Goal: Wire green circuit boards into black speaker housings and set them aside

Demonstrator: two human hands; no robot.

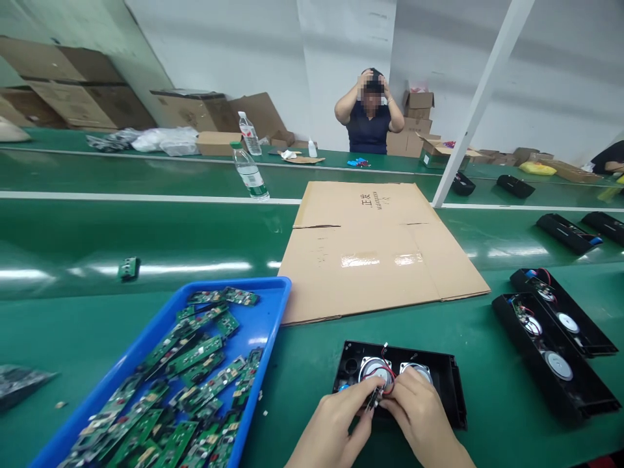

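A black speaker housing (pixel 446 383) lies open on the green table in front of me, with two round silver speakers and red and black wires inside. My left hand (pixel 334 426) and my right hand (pixel 419 413) meet over its near edge. Together they pinch a small dark part (pixel 374 398) joined to the wires. A blue tray (pixel 266 312) heaped with several green circuit boards (pixel 195 364) sits just left of my left hand.
Two more open housings (pixel 556 351) lie at the right, others farther back. A flattened cardboard sheet (pixel 375 247) lies beyond the housing. A lone green board (pixel 129 268) and two water bottles (pixel 248 170) stand farther off. A person sits across the belt, hands on head.
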